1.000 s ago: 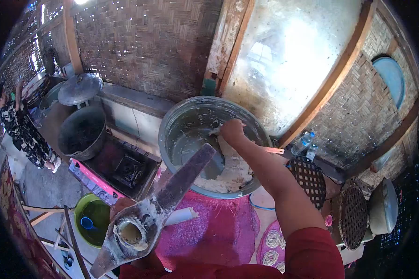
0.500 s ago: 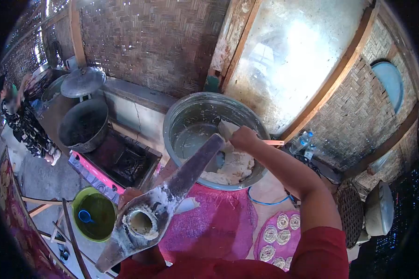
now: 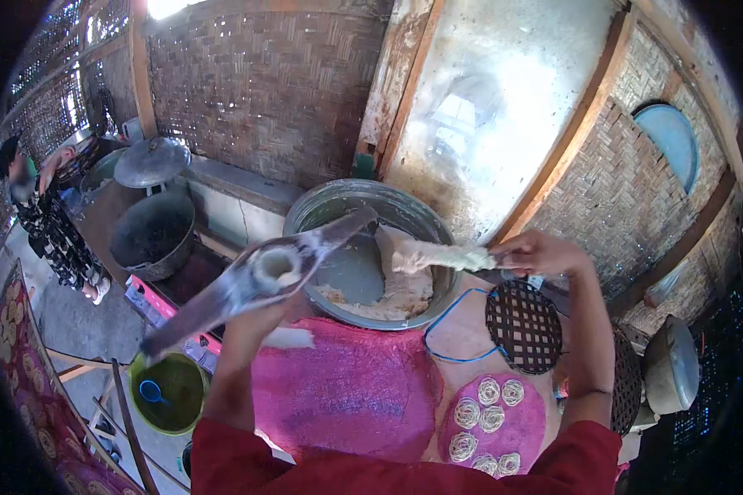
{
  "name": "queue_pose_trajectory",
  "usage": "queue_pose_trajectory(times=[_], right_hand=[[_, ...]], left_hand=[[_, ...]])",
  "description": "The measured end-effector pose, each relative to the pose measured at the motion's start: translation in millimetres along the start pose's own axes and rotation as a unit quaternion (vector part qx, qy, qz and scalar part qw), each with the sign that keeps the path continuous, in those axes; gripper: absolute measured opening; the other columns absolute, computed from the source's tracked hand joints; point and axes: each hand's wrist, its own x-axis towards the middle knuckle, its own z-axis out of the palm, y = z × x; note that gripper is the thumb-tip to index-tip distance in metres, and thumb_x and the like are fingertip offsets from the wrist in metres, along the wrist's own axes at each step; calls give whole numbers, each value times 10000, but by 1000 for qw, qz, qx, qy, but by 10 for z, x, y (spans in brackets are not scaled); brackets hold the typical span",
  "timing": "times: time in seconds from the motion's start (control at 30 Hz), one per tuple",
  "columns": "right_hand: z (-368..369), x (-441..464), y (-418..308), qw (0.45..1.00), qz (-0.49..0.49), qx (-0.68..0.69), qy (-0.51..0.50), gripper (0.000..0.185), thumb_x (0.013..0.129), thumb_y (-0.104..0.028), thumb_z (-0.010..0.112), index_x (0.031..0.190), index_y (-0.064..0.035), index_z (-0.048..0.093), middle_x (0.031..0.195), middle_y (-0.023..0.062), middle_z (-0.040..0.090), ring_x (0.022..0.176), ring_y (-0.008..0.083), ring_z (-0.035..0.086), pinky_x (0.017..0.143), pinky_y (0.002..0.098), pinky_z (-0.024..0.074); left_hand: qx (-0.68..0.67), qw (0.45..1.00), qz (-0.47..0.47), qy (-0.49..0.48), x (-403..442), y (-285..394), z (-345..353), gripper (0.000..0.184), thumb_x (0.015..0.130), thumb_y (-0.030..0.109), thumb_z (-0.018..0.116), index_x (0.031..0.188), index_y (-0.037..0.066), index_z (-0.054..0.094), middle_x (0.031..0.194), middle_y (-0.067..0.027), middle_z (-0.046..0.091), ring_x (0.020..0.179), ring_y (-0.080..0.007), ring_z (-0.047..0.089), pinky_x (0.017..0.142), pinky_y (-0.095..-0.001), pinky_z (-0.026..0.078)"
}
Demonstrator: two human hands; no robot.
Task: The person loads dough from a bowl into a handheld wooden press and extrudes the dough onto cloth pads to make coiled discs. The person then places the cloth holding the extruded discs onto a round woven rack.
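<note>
My left hand (image 3: 254, 323) is closed around the underside of a long wooden press (image 3: 223, 290), tilted and smeared with white dough. A round metal-lined hole (image 3: 276, 266) opens in its middle. My right hand (image 3: 541, 254) grips the end of a spatula, whose blade is coated with a lump of pale dough (image 3: 439, 257). This dough hangs over the right side of a large grey basin (image 3: 309, 216). Inside the basin lies more dough (image 3: 404, 285), heaped along the right and front. The press's far end reaches over the basin.
Nests of noodles (image 3: 489, 418) lie on a round pink mat (image 3: 450, 433) beside a black woven tray (image 3: 524, 326). Pink cloth (image 3: 347, 396) spreads before the basin. Leftward are a stove (image 3: 153, 299), a black pot (image 3: 153, 235), a green tub (image 3: 191, 375) and another person (image 3: 54, 223).
My right hand has lifted out of the basin to the right, bringing dough up on the spatula. The press has risen and shifted away from my body, its hole now tilted.
</note>
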Motion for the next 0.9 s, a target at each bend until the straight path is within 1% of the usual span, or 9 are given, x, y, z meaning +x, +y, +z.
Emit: queue_pose_trajectory(times=[0.2, 0.27, 0.4, 0.47, 0.5, 0.57, 0.63, 0.73, 0.9], right_hand=[[-118, -584, -217, 987, -83, 124, 58, 287, 916, -173, 576, 1159, -24, 606, 648, -18, 530, 531, 26, 433, 433, 181, 324], [27, -561, -232, 980, -86, 160, 83, 276, 916, -166, 575, 1145, -15, 607, 641, -19, 516, 523, 17, 417, 423, 164, 300], [288, -404, -34, 970, -102, 201, 91, 271, 915, -177, 582, 1131, -16, 612, 666, -12, 568, 544, 28, 478, 435, 197, 356], [436, -262, 155, 920, -277, 2, 278, 258, 873, -129, 594, 1121, -64, 626, 726, 22, 634, 598, 110, 588, 503, 271, 453], [413, -381, -57, 919, -278, 3, 281, 258, 873, -129, 594, 1121, -64, 626, 726, 22, 634, 598, 110, 588, 503, 271, 453], [272, -705, -555, 809, -173, -441, 348, 307, 815, -88, 561, 1110, -121, 639, 802, 48, 660, 715, 214, 649, 617, 351, 507], [310, -626, -738, 793, -141, -483, 343, 362, 781, -100, 519, 1120, -169, 626, 796, 56, 625, 758, 247, 637, 645, 366, 504], [511, -424, -786, 715, -245, -531, 383, 360, 758, -136, 556, 1105, -203, 628, 776, 7, 581, 688, 190, 599, 561, 347, 477], [700, -460, -522, 699, -248, -522, 421, 347, 775, -137, 534, 1115, -95, 592, 742, 26, 552, 648, 200, 586, 577, 339, 475]], left_hand=[[106, 947, 262, -153, 511, 260, 526, 545, 600, 245, 821, 1074, 81, 608, 981, -109, 639, 910, -211, 632, 821, -312, 507], [232, 865, 426, -131, 547, 395, 728, 528, 626, 275, 805, 1082, 99, 608, 1005, -88, 638, 924, -227, 630, 831, -304, 503], [-132, 927, 215, -278, 541, 473, 916, 430, 728, 272, 724, 1104, 107, 598, 1075, -59, 630, 978, -215, 615, 891, -291, 472], [-5, 917, 299, -263, 617, 692, 899, 423, 732, 268, 716, 1108, 115, 596, 1061, -56, 633, 965, -208, 618, 873, -304, 480], [122, 890, 369, -240, 651, 776, 893, 417, 736, 264, 708, 1112, 124, 594, 1047, -53, 636, 953, -200, 622, 855, -317, 487], [32, 885, 375, -275, 745, 750, 1004, 437, 703, 296, 714, 1092, 135, 598, 997, -61, 643, 926, -226, 627, 788, -355, 503], [272, 865, 347, -239, 582, 1207, 905, 461, 671, 328, 715, 1075, 138, 598, 966, -73, 640, 906, -262, 623, 765, -365, 499], [72, 877, 419, -225, 605, 1128, 1074, 440, 645, 328, 726, 1023, 139, 604, 942, -84, 633, 879, -296, 617, 735, -372, 497], [202, 872, 406, -183, 948, 675, 1183, 437, 646, 330, 726, 1020, 141, 603, 928, -96, 632, 829, -314, 625, 691, -399, 499]])
